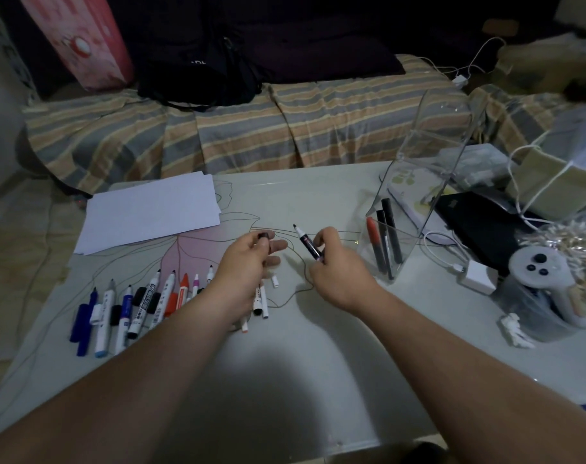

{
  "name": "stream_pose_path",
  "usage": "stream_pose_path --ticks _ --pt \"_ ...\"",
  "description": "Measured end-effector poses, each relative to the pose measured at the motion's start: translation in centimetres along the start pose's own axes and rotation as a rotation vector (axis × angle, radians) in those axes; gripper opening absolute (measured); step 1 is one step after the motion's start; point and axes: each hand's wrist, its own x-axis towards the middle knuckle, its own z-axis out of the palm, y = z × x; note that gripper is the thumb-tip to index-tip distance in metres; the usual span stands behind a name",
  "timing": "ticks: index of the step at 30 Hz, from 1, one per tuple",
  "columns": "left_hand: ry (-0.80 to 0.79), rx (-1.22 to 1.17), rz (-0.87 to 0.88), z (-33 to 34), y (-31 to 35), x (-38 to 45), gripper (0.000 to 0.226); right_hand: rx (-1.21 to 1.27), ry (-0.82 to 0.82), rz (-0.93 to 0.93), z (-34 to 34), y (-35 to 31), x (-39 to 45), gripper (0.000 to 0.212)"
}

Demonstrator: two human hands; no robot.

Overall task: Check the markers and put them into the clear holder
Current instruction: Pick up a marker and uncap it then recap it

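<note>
While we look down from the head camera, our right hand (335, 272) grips an uncapped marker (307, 243) between curled fingers and thumb, its dark tip pointing up and away from us, above the counter (311, 346). Our left hand (248, 262) pinches a small dark cap (263, 235) between thumb and forefinger, while the other fingers of that hand stretch out loosely toward the right. The cap and the marker tip are near each other but apart.

Below and left of our left hand we see a row of markers (141, 303) lying side by side on the counter, blue ones at the left end, black and white ones in the middle, an orange one (181, 289) and a pink-tipped one further right; a few more lie partly hidden under our left wrist.

To the right of our right hand stands the clear holder (418, 182), tall and tilted back. Inside its lower front pocket we count three markers leaning upright: one orange-red marker (374, 242) and two black ones (390, 236).

A stack of white paper (151, 212) rests on the far left of the counter. A white controller (539, 279) and a white charger (479, 277) sit at the right edge.
</note>
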Motion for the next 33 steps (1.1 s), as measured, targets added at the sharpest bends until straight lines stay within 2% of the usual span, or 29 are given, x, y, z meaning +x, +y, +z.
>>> stream_pose_path --ticks 3,5,7,10,13,14,18,22,27,30,33 --pt "-0.027 -0.495 -0.273 -0.1 0.8 0.1 0.021 -0.012 0.034 -0.12 -0.6 -1.0 -0.6 0.025" --pt "-0.047 -0.559 -0.326 -0.4 0.9 0.0 0.019 -0.058 0.068 -0.181 -0.6 -1.4 -0.9 0.015" --pt "0.009 -0.329 -0.222 -0.5 0.8 0.2 0.013 -0.124 0.1 -0.223 -0.7 -1.5 -1.1 0.018" --pt "0.049 0.11 0.053 -1.1 1.4 -0.4 0.006 -0.143 0.129 -0.214 -1.1 -1.2 -0.9 0.021" --pt "0.038 0.657 0.351 -2.3 1.8 -1.3 0.013 -0.152 0.14 -0.199 -1.7 -0.6 -0.6 0.022" --pt "0.021 0.763 0.408 -2.7 1.9 -1.5 0.015 -0.176 0.141 -0.209 -1.9 -0.4 -0.6 0.023" --pt "-0.064 0.677 0.357 -3.7 1.6 -0.9 0.028 -0.32 0.185 -0.243 -2.7 -0.7 -1.1 0.03" --pt "-0.055 0.635 0.412 -4.0 1.3 -0.7 0.027 -0.391 0.259 -0.305 -2.7 -1.3 -1.5 0.029" --pt "-0.061 0.63 0.446 -3.8 1.8 -0.9 0.026 -0.419 0.238 -0.319 -2.5 -1.9 -1.7 0.031" --pt "-0.069 0.724 0.514 -3.6 2.2 -1.3 0.024 -0.435 0.24 -0.321 -2.5 -1.8 -1.7 0.03" --pt "-0.107 0.945 0.67 -3.6 2.7 -1.4 0.02 -0.47 0.282 -0.327 -2.4 -1.7 -1.6 0.028"
